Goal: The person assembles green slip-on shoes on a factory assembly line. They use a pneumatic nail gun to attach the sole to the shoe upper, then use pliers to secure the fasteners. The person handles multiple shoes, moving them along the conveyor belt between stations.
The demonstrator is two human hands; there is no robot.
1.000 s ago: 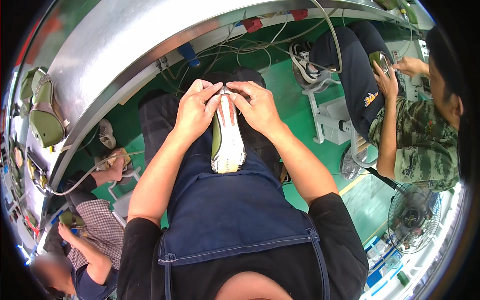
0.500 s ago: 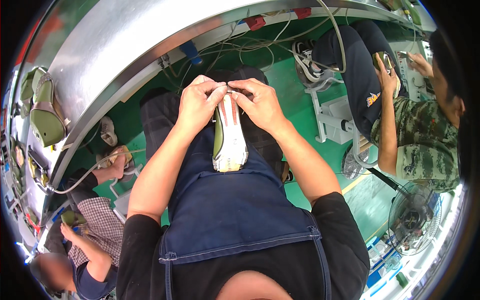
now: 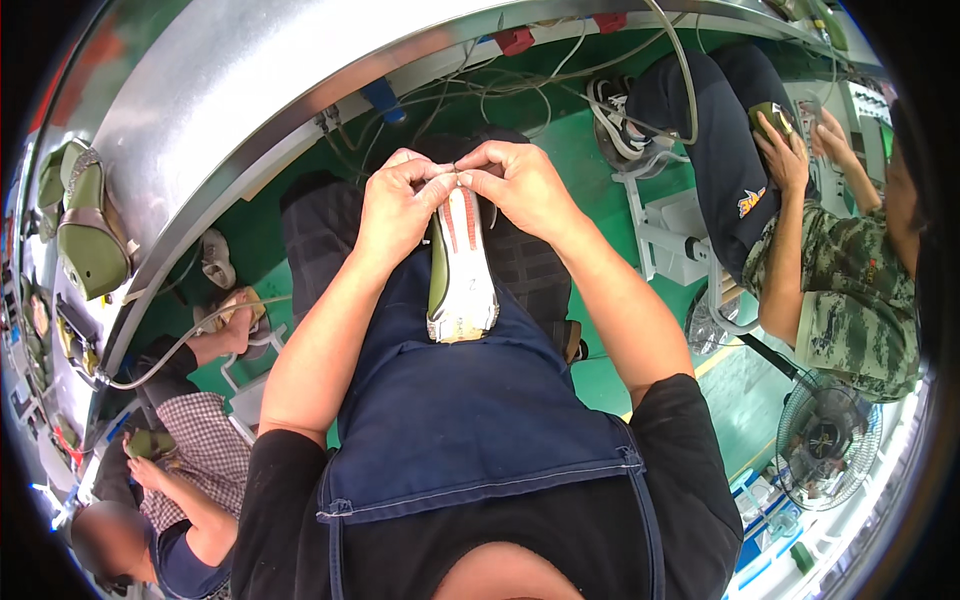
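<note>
A green shoe (image 3: pixel 466 285) with a white underside and two reddish strips lies sole up across my lap, its heel-like end toward me. At its far end my left hand (image 3: pixel 402 205) is closed in a pinch, thumb against forefinger. My right hand (image 3: pixel 520 190) pinches right beside it, the fingertips of both almost meeting. Between the fingertips shows a bit of a thin dark strip, mostly hidden by the fingers. A dark blue apron (image 3: pixel 480 430) lies under the shoe's near end.
Ahead and left curves a metal workbench (image 3: pixel 220 80) with green shoes (image 3: pixel 92 230) on it. Cables (image 3: pixel 500 90) hang beneath its edge. A co-worker (image 3: pixel 830 270) at right and another (image 3: pixel 190 500) at lower left handle green shoes. A fan (image 3: pixel 825 440) stands at right.
My right hand has shifted slightly, its fingertips drawing closer to the left ones. The shoe stays in place. The co-worker at right has moved their hands and leaned a little.
</note>
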